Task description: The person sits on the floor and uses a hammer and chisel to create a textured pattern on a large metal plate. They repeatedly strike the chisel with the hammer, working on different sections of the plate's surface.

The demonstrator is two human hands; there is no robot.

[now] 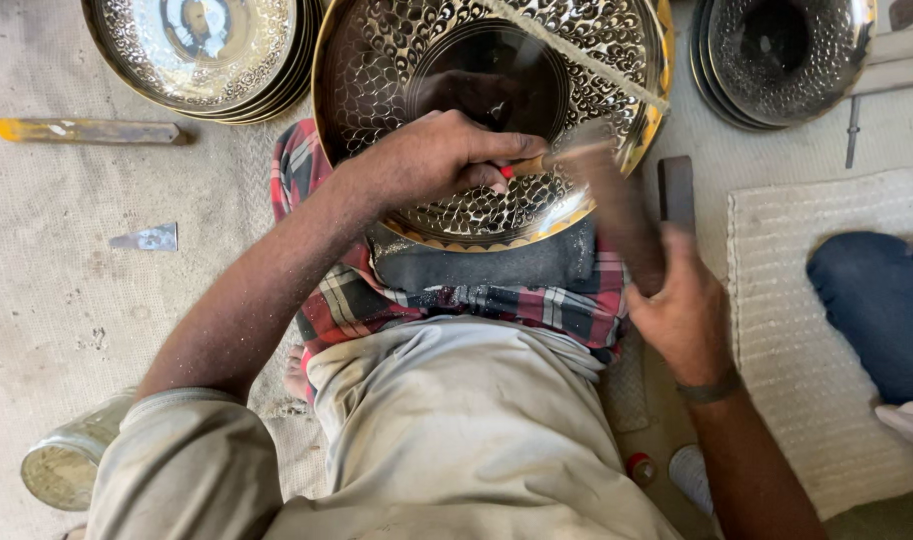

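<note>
Chasing looks largely done: scale pattern rings brass bowl point(492, 120) under left hand point(432, 160), its grip pinching punch point(537, 163), right hand point(677, 310) fisted on blurred hammer point(617, 205); plain centre remains.

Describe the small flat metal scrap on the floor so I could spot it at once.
Start at the stack of brass bowls at top left. Below it a long yellow-tipped bar lies on the mat; lower still sits the metal scrap. It is short, grey and wedge-shaped, unlike the long bar.
</note>
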